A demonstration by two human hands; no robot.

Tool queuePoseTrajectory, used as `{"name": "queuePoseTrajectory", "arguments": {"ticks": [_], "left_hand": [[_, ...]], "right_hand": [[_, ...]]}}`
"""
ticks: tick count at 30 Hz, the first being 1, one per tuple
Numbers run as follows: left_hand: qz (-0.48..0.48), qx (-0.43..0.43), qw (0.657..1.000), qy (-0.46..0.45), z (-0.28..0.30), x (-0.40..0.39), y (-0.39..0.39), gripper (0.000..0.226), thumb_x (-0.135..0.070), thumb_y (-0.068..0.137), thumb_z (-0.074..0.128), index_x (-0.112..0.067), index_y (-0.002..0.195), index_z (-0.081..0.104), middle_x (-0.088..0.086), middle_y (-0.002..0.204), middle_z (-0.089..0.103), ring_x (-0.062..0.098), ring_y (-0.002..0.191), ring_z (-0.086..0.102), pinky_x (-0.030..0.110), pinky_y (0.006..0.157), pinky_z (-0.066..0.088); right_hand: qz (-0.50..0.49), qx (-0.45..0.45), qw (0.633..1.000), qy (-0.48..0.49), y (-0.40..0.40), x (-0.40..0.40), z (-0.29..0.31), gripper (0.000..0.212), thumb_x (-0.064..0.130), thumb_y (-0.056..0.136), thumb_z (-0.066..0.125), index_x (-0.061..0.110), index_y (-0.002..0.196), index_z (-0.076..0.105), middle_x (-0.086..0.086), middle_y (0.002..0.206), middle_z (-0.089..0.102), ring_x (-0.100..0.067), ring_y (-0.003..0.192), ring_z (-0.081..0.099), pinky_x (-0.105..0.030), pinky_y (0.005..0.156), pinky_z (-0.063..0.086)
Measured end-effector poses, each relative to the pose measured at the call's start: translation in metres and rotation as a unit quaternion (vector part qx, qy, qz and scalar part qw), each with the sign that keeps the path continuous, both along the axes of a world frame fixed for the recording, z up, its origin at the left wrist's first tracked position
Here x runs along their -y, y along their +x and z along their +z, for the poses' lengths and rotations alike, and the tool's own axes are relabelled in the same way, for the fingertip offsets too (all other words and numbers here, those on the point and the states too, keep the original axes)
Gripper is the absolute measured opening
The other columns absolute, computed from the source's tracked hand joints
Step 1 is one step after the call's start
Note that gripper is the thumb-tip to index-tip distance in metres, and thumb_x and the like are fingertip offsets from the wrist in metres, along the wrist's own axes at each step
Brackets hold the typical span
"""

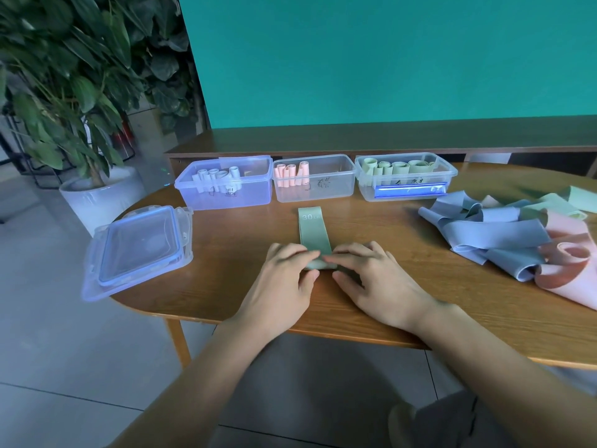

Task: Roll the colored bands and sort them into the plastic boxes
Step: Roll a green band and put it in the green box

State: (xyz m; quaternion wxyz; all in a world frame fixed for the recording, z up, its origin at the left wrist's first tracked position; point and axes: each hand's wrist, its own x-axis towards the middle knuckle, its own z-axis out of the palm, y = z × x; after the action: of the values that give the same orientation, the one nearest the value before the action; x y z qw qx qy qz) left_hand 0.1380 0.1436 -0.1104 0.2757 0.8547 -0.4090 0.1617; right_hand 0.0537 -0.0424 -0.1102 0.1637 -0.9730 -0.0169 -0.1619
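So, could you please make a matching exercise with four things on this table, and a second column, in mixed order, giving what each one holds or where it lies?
Column one:
1. left box
2. middle box
3. right box
4. stack of lids

Column two:
a. pink rolls inside
b. lies at the table's left edge
c. green rolls inside
d. pale blue rolls inside

Pairs: 1-d, 2-a, 3-c, 4-b
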Motion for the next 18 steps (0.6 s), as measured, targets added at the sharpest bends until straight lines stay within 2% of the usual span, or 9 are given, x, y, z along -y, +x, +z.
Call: {"name": "queuePoseTrajectory", "arguments": {"ticks": [2,6,9,12,15,18], "left_hand": [[0.003,-0.003,1.0,-0.009,0.002,-0.001,-0.001,0.031,-0.022,0.094,0.067,-0.017,0.124,0.069,-0.008,0.118,0.063,0.012,0.116,0.047,0.011,0.101,0.029],[0.006,-0.001,1.0,-0.008,0.003,0.002,0.003,0.027,-0.026,0.096,0.064,-0.02,0.121,0.07,-0.011,0.116,0.064,0.01,0.114,0.048,0.018,0.099,0.037],[0.007,0.004,1.0,0.002,0.002,0.003,0.01,0.027,-0.026,0.097,0.062,-0.021,0.122,0.07,-0.011,0.119,0.065,0.013,0.115,0.048,0.025,0.1,0.042],[0.009,0.006,1.0,0.005,0.001,0.005,0.016,0.028,-0.027,0.098,0.059,-0.021,0.123,0.071,-0.01,0.12,0.065,0.013,0.115,0.048,0.025,0.099,0.043],[0.014,0.025,1.0,0.0,0.002,0.008,0.018,0.026,-0.025,0.098,0.06,-0.02,0.12,0.073,-0.009,0.115,0.067,0.015,0.112,0.049,0.029,0.097,0.047],[0.013,0.05,0.998,-0.032,0.003,0.01,0.02,0.019,-0.023,0.095,0.065,-0.019,0.109,0.077,-0.012,0.104,0.067,0.012,0.103,0.051,0.029,0.087,0.051]], "right_hand": [[0.005,-0.003,1.0,0.011,0.004,0.003,0.0,0.039,0.041,0.103,0.046,0.043,0.141,0.053,0.019,0.14,0.048,-0.017,0.117,0.042,-0.041,0.104,0.038],[0.021,0.016,0.999,0.04,0.009,0.007,-0.002,0.036,0.04,0.102,0.048,0.039,0.135,0.059,0.016,0.134,0.054,-0.015,0.114,0.045,-0.044,0.103,0.041],[0.029,0.064,0.996,0.048,0.008,0.008,-0.003,0.032,0.032,0.101,0.055,0.031,0.131,0.066,0.014,0.128,0.06,-0.011,0.108,0.048,-0.036,0.101,0.045],[0.032,0.066,0.997,0.033,0.009,0.007,-0.001,0.03,0.032,0.101,0.056,0.029,0.128,0.069,0.014,0.127,0.06,-0.009,0.108,0.049,-0.031,0.1,0.044],[0.025,0.043,0.998,0.028,0.013,0.009,0.0,0.034,0.037,0.1,0.053,0.031,0.131,0.065,0.015,0.131,0.058,-0.011,0.11,0.049,-0.038,0.101,0.045],[0.027,0.027,0.999,0.018,0.019,0.012,0.001,0.039,0.042,0.099,0.05,0.033,0.134,0.062,0.014,0.135,0.057,-0.014,0.114,0.049,-0.043,0.101,0.045]]}}
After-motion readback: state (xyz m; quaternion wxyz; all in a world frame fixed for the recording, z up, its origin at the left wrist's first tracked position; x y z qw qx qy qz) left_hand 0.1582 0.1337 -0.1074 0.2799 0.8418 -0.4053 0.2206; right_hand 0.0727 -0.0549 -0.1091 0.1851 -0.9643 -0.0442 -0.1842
